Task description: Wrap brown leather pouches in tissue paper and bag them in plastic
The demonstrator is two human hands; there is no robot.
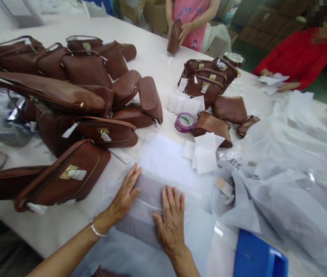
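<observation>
My left hand [124,194] rests at the left edge of a folded grey packet [143,213], which looks like cloth or padding in a clear wrapper. On the packet's right part lies my right hand [170,217], palm down with the fingers stretched out. Neither hand grips anything. White sheets [163,154] lie flat just beyond the packet, and pale bluish sheeting [148,261] spreads under and in front of it. The nearest brown leather handbag [65,173] stands to the left, its clasp wrapped in white.
Many brown handbags [88,71] crowd the table's left side. Right of centre are more bags [206,82], purple tape [185,122], white cards [205,152] and plastic wrap [301,184]. A blue bin [258,256] sits near front right. Across the table, two people [190,23] handle a bag and papers.
</observation>
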